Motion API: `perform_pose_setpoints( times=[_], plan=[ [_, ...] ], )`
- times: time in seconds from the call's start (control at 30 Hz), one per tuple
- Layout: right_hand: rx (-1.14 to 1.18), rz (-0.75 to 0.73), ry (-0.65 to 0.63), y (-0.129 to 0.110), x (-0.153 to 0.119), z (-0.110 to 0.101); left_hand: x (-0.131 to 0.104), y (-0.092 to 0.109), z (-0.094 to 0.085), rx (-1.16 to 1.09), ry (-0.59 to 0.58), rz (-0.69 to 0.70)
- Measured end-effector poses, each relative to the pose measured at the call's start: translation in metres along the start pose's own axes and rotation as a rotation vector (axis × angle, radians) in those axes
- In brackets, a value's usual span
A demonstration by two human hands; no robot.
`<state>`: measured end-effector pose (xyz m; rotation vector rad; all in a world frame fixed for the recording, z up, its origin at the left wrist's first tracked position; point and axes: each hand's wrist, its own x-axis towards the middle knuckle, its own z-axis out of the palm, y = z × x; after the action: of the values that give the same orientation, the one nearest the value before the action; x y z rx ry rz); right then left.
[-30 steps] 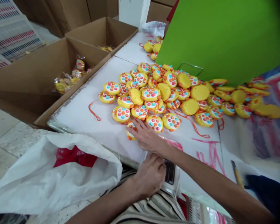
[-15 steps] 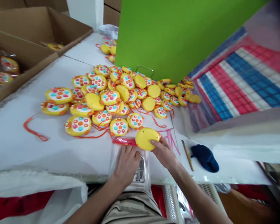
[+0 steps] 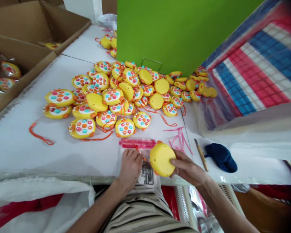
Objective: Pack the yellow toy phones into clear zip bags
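My right hand [image 3: 188, 166] grips a yellow duck-shaped toy [image 3: 161, 160] by its edge, the plain yellow back with small holes facing me. An orange cord [image 3: 144, 158] runs from the toy to my left hand [image 3: 131, 165], whose curled fingers close on it. Under my left hand lies a clear plastic bag [image 3: 157, 185] with a pink strip [image 3: 138, 142] along its top and black print partly covered by my fingers. A heap of similar toys [image 3: 113, 97], many showing coloured dots on white, lies just beyond both hands.
Cardboard boxes [image 3: 45, 53] with bagged toys stand at the left. A green panel [image 3: 165, 35] rises behind the heap. To the right are pink ribbon scraps [image 3: 180, 140], a wooden-handled tool [image 3: 201, 155], a dark blue cloth item [image 3: 221, 157] and a striped basket [image 3: 254, 68].
My right hand has brought the toy down and nearer to me, tilting it. My left fingers have shifted onto the cord, and more of the bag's pink strip shows.
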<state>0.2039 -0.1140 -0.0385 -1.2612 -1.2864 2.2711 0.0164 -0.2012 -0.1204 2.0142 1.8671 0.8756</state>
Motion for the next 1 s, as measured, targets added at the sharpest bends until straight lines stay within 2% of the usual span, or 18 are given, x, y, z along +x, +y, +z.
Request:
perform_pose_setpoints(
  times=[0.07,0.13,0.27,0.33,0.4,0.47,0.53,0.6,0.67,0.77,0.9,1.0],
  plan=[
    [0.041,-0.086,0.007,-0.002,0.007,0.01,-0.002,0.001,0.001,0.04,0.017,0.037],
    [-0.042,-0.199,0.062,-0.001,0.017,0.021,-0.005,0.003,0.002,0.091,0.041,0.083],
    [-0.6,-0.322,0.127,0.004,0.028,0.035,-0.014,0.007,-0.002,0.106,0.083,0.121],
    [-0.862,-0.373,0.121,0.006,0.027,0.036,-0.019,0.006,-0.01,0.058,0.128,0.114],
    [-0.986,-0.418,0.13,0.007,0.023,0.034,-0.023,0.004,-0.023,-0.014,0.203,0.104],
    [-1.017,-0.453,0.164,0.008,0.02,0.032,-0.025,0.001,-0.041,-0.111,0.3,0.021],
    [-1.026,-0.481,0.186,0.009,0.018,0.031,-0.023,-0.003,-0.057,-0.245,0.34,-0.219],
    [-1.039,-0.511,0.182,0.008,0.017,0.032,-0.017,-0.006,-0.067,-0.445,0.259,-0.511],
    [-1.065,-0.537,0.165,0.007,0.016,0.034,-0.008,-0.008,-0.068,-0.659,0.111,-0.681],
    [-1.145,-0.573,0.141,0.001,0.015,0.036,0.002,-0.01,-0.057,-0.849,0.023,-0.7],
    [-1.326,-0.553,0.059,-0.011,0.018,0.037,0.004,-0.008,-0.047,-0.916,0.061,-0.693],
    [-1.521,-0.478,-0.087,-0.016,0.023,0.04,0.002,-0.004,-0.049,-0.981,0.069,-0.709]
  ],
)
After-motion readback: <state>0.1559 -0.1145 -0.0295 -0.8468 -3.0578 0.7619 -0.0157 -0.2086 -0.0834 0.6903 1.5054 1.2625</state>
